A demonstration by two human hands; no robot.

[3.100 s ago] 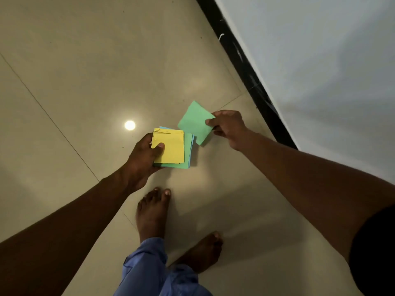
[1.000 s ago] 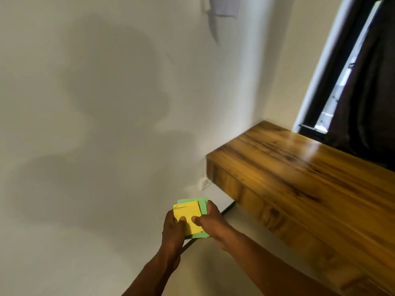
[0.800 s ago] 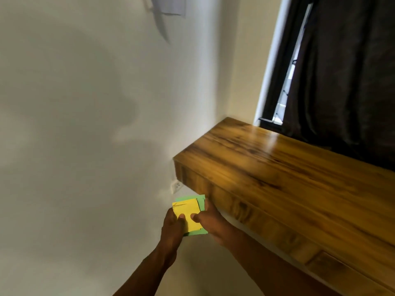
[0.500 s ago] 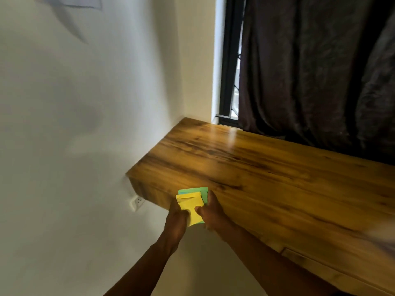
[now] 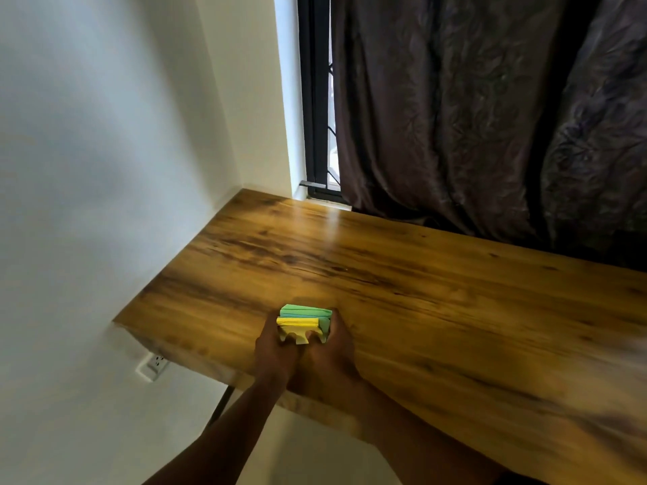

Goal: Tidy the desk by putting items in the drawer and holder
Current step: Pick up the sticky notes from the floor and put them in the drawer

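Hands held a small stack of square coloured paper notes [image 5: 304,322] over the near left part of a glossy brown wood-grain tabletop [image 5: 437,295]. The left hand [image 5: 276,351] gripped the left side of the stack and the right hand [image 5: 331,351] gripped the right side, with both thumbs curled onto the yellow note that faced the person. Behind the yellow note, green sheets and a thin blue one showed at the top edge, slightly wider than the yellow one. The stack stood tilted up on edge between the two hands, which were close together, side by side; whether its lower edge touched the wood could not be told. Both bare forearms reached in from the bottom of the view, across the front edge of the tabletop. A plain white wall [image 5: 87,152] ran along the left, with a white electrical socket [image 5: 152,366] fixed to it just below the tabletop's left corner. Behind the tabletop, a dark brown patterned curtain [image 5: 490,117] hung beside a black window frame [image 5: 315,99], where a narrow strip of daylight showed.
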